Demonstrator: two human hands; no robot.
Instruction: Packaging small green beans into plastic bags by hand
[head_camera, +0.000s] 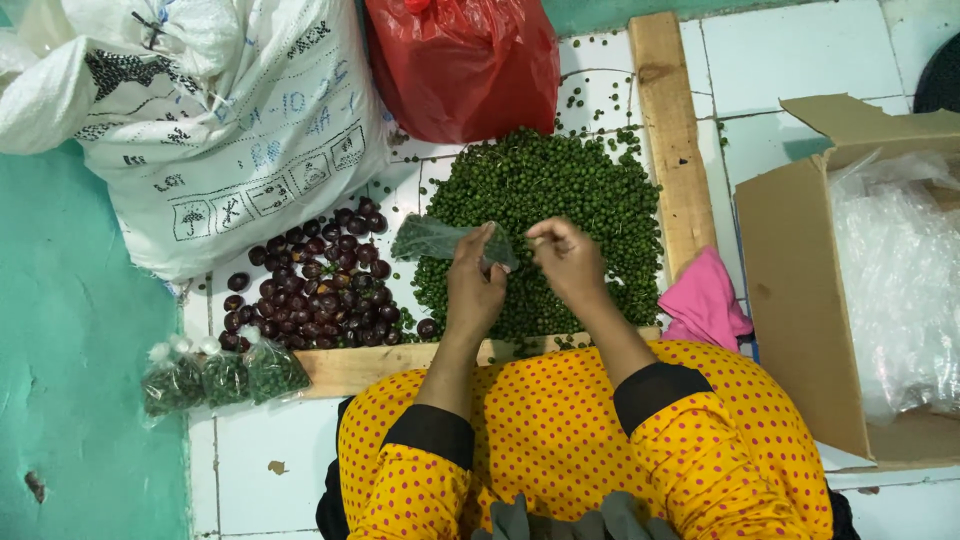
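Note:
My left hand (474, 283) holds a small clear plastic bag (437, 240) partly filled with green berries, above a heap of small green berries (560, 195) on the tiled floor. My right hand (567, 257) hovers next to the bag's mouth with its fingertips pinched together; whether berries are in them I cannot tell. A pile of dark brown round fruits (320, 280) lies to the left of the green heap. My arms wear yellow sleeves with red dots and black cuffs.
Wooden planks (668, 130) border the heap on the right and front. Three filled small bags (222, 375) lie at the left. A large white sack (220, 120), a red plastic bag (462, 65), a pink cloth (703, 300) and a cardboard box with clear bags (800, 290) surround the area.

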